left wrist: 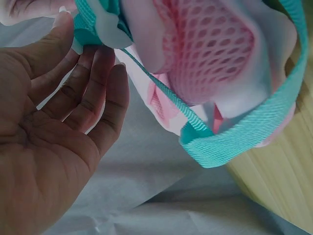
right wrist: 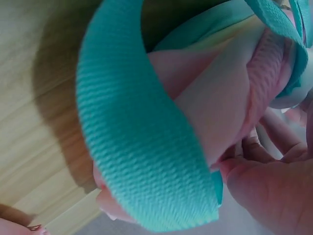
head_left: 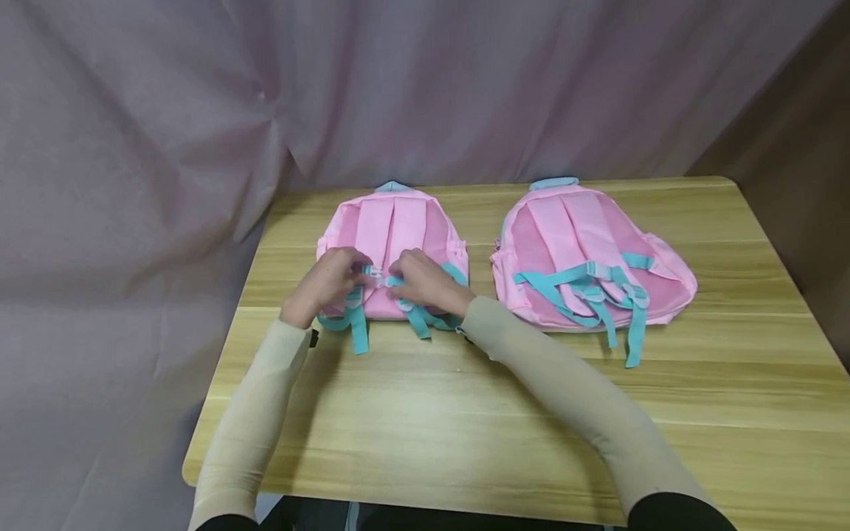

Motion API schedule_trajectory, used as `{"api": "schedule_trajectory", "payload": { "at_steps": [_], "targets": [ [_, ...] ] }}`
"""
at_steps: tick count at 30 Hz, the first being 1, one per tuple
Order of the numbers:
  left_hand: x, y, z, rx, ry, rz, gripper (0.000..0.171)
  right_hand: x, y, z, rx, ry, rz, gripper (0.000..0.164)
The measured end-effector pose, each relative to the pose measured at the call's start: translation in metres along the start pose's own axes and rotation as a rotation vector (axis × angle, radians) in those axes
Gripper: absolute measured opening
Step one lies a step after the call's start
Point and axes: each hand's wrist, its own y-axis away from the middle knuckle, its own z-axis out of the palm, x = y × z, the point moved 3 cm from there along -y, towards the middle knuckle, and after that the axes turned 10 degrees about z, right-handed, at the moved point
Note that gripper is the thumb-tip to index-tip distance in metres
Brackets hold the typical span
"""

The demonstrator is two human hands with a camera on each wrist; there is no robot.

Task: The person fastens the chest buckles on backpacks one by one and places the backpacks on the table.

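A small pink backpack [head_left: 392,221] lies with its shoulder straps facing up, left of the table's middle. Between the two hands, a pale plastic buckle [head_left: 375,275] joins turquoise webbing across the straps. My left hand [head_left: 335,276] pinches the buckle's left side, and in the left wrist view its thumb and fingers close around turquoise webbing [left wrist: 84,23]. From the other side, my right hand [head_left: 427,280] holds the buckle's right end with curled fingers. In the right wrist view, a wide turquoise strap [right wrist: 132,112] loops in front of the pink fabric, and the right fingertips are partly hidden.
A second pink backpack [head_left: 544,221] lies on the right, its turquoise straps [head_left: 636,332] hanging toward the front. Both bags rest near the back edge of the wooden table [head_left: 398,420]. Behind it hangs a grey-purple curtain [head_left: 425,88].
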Motion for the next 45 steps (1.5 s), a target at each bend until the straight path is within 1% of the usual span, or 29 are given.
{"api": "schedule_trajectory", "payload": {
  "at_steps": [6,9,12,16,22,26,29,39,45],
  "targets": [
    [-0.003,0.001,0.002,0.013,0.018,-0.011,0.023,-0.007,-0.001,0.001,0.019,0.047,0.048,0.032],
    [-0.003,0.001,0.003,0.02,0.023,-0.013,0.024,-0.009,-0.003,0.003,0.032,0.077,0.066,0.029],
    [-0.004,0.002,0.004,0.025,0.032,-0.018,0.024,-0.01,-0.003,0.005,0.04,0.102,0.076,0.03],
    [-0.005,0.004,0.004,0.032,0.048,-0.02,0.024,-0.01,-0.001,0.006,0.048,0.108,0.073,0.029],
    [-0.007,0.007,0.004,0.068,0.062,-0.006,0.023,-0.008,0.006,-0.002,0.079,0.057,0.047,0.012],
    [-0.007,0.009,0.004,0.083,0.068,-0.008,0.023,-0.005,0.012,-0.008,0.09,0.006,0.02,0.02],
    [-0.007,0.01,0.004,0.091,0.067,-0.007,0.024,-0.002,0.014,-0.011,0.097,-0.019,0.005,0.023],
    [-0.008,0.01,0.008,0.116,0.052,0.027,0.024,0.004,0.02,-0.016,0.155,-0.03,-0.047,0.028],
    [-0.007,0.008,0.009,0.13,0.038,0.036,0.023,0.005,0.02,-0.019,0.16,-0.038,-0.064,0.029]
  ]
}}
